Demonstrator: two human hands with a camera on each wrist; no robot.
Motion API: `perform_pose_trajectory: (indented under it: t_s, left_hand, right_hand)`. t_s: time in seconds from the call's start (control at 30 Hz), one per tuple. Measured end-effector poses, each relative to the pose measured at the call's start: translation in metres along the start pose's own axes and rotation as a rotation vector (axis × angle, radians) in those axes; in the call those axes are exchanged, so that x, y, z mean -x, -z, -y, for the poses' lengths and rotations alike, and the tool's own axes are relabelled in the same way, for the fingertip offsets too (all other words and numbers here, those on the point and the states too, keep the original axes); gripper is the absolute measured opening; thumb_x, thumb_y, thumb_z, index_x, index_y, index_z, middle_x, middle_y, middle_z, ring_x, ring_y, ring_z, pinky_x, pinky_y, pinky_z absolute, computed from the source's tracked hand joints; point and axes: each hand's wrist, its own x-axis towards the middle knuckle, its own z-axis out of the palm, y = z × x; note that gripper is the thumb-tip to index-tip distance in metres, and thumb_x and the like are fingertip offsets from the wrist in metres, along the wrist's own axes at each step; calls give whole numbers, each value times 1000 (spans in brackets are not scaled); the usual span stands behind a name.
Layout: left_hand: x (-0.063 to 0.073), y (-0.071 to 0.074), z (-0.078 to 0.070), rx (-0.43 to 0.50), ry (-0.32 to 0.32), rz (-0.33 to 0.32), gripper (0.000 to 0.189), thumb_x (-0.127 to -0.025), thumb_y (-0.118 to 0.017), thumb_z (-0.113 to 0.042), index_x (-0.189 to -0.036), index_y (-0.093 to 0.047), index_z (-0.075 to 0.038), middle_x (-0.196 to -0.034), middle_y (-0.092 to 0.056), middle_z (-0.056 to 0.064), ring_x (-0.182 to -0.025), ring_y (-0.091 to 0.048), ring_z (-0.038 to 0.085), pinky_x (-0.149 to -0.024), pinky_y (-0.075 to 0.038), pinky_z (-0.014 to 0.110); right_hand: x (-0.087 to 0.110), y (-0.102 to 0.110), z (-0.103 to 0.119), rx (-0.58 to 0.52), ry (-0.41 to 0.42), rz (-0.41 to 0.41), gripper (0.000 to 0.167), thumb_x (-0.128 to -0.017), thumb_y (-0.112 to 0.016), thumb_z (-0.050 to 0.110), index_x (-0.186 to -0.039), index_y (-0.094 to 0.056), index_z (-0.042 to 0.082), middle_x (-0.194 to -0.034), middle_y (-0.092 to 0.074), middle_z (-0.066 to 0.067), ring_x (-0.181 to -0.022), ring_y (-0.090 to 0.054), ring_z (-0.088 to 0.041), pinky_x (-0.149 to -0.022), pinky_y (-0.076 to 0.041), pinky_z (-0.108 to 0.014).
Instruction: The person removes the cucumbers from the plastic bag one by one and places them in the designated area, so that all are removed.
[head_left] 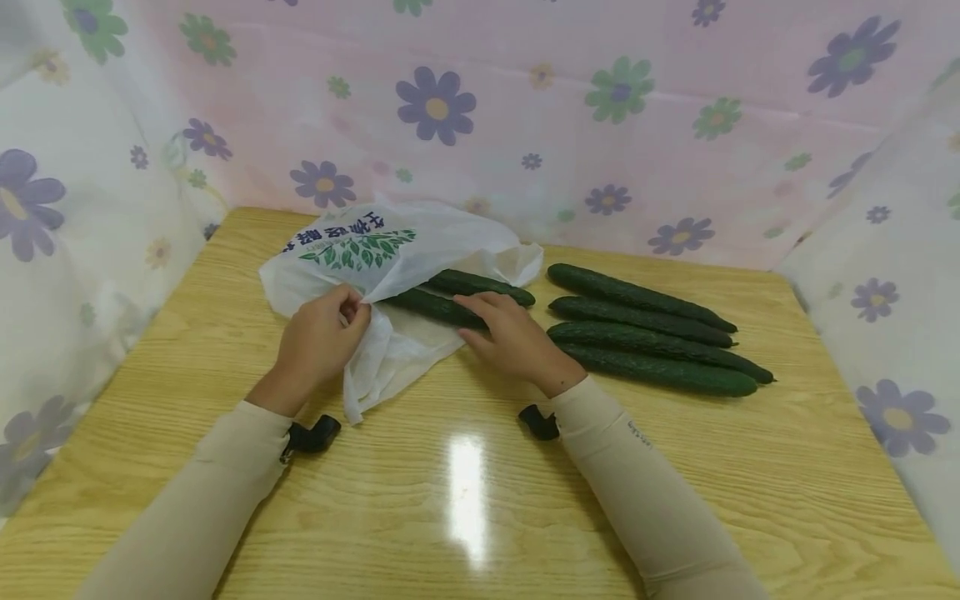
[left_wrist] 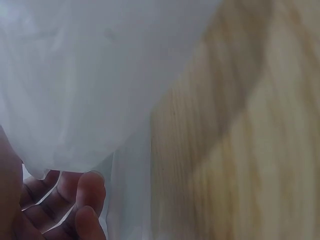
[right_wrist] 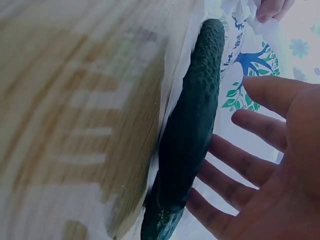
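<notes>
Left hand (head_left: 321,337): thumb and fingertips pinch the near edge of a thin white plastic bag (head_left: 457,233) printed with green leaves and dark blue characters. The left wrist view shows the sheet drawn taut-looking above those fingertips.

Right hand (head_left: 517,340): fingers extended and slightly parted, not wrapped round anything; they lie over the lower of two dark-green, bumpy-skinned cucumbers in the bag mouth. The right wrist view puts the fingertips along that cucumber's side; whether all of them touch, cannot tell.

Bagged pair: upper cucumber (head_left: 487,286) and lower cucumber (head_left: 429,305), their left parts under the bag's top layer, right parts showing at the mouth. The upper one's right tip lies just beyond the right hand's fingers.

To the right, outside the bag: four long dark-green cucumbers (head_left: 645,321) side by side, slanting toward the near right, the nearest two touching.

All on a yellowish wood-grain table (head_left: 405,517), a streak of glare between the forearms. Beige sleeves (head_left: 630,467) on both arms, a small black curved device (head_left: 318,434) at each wrist. Behind, pale pink cloth (head_left: 510,92) with purple and green flowers
</notes>
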Motion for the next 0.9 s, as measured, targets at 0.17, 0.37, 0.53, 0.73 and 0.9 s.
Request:
perform_pose_trajectory:
  t_s: [0.17,0.37,0.53,0.73,0.9]
  left_hand:
    - [0,2,-1,-4,-3,-10,20,-99,-51,-28,-91,-61,-13,-76,-62,5,-64,-54,21,-56,-39,32]
    - [0,3,-2,-6,-1,-3,19,-99,-51,-26,-91,-61,-12,-78,-63,5,-66,-55,22,-57,-39,33]
    - [-1,3,-2,-5,-1,-2,19,-99,-51,-27,-92,-61,-12,-79,-64,6,-66,-56,22,-58,-40,33]
    - [-1,2,-2,0,4,-5,19,-99,-51,-27,-91,-61,-12,-78,-63,5,-65,-55,21,-58,-40,32]
    - [-1,1,-1,1,8,-2,20,-99,-51,-28,-91,-61,-12,-77,-62,5,-64,-54,21,-56,-39,32]
  right_hand:
    - [-1,1,-2,11,19,25,56,-102,-57,25,-153,-39,13,-151,-46,-16,-138,-45,-35,-111,-41,-50]
    - [-2,1,-4,46,22,53,55,-103,-56,21,-154,-37,11,-153,-44,-18,-138,-46,-35,-109,-43,-49]
    - [-1,1,-5,96,13,60,53,-103,-55,21,-153,-39,11,-153,-43,-17,-139,-44,-36,-111,-40,-50]
    - [-1,0,-5,108,35,46,52,-102,-56,17,-152,-41,12,-150,-47,-16,-133,-49,-35,-108,-44,-48]
    - [0,1,-5,112,59,33,49,-101,-56,10,-149,-46,12,-143,-50,-15,-121,-55,-32,-99,-48,-45]
